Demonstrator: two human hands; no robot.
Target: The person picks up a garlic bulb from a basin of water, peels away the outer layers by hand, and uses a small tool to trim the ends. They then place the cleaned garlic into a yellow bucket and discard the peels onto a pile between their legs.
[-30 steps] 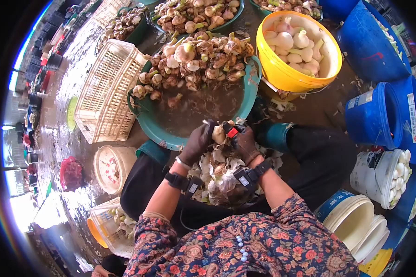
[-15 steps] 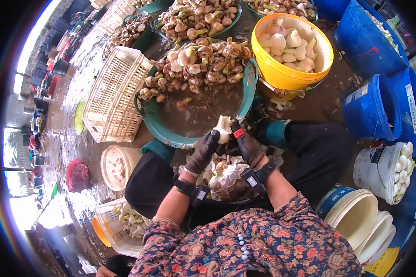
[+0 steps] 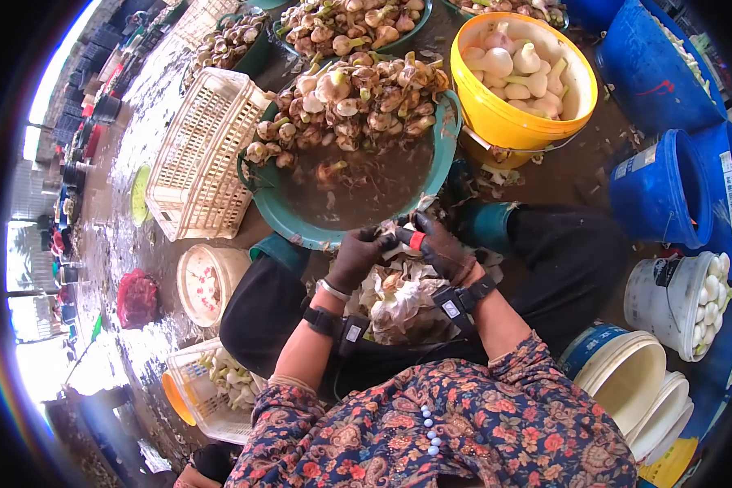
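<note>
Both my hands wear dark gloves and meet over the near rim of a green basin [image 3: 278, 213]. My left hand [image 3: 356, 259] is closed, its fingertips pinching a whitish garlic bulb [image 3: 398, 241] that is mostly covered. From the other side my right hand [image 3: 441, 250], with a red band on a finger, closes on the same bulb. Unpeeled garlic [image 3: 366, 102] is heaped at the far side of the basin, with murky water in front. Below my hands lies a pile of papery garlic skins [image 3: 403, 301] between my legs.
A yellow bucket [image 3: 512, 134] of peeled garlic stands beyond the basin to the right. White crates [image 3: 207, 154] and a white bucket [image 3: 207, 285] are at left. Blue buckets [image 3: 655, 191], a white bucket of garlic [image 3: 663, 301] and stacked pails [image 3: 618, 374] line the right.
The bulb, upright and plainly visible earlier, is now tilted and mostly hidden by my fingers. My hands have turned inward around it. The view has shifted slightly.
</note>
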